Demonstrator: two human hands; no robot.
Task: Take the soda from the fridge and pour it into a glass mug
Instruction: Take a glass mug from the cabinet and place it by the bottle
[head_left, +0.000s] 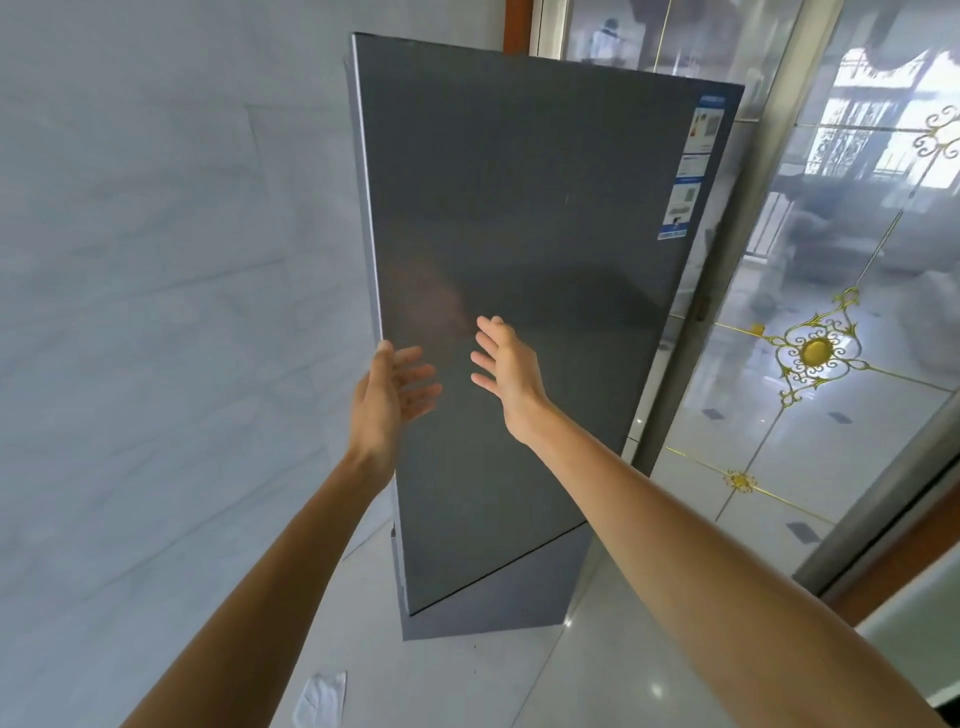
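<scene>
The fridge (519, 312) is shut; the soda is presumably inside, unseen. Both hands are spread and empty, left hand (387, 395) at the door's left edge, right hand (506, 371) before it. Next, that edge must be gripped and pulled.

The fridge (519, 260) is a tall, dark grey, matte-fronted cabinet standing upright with its door shut. A blue-and-white label strip (691, 171) runs down the door's upper right edge. No soda or mug shows.
</scene>
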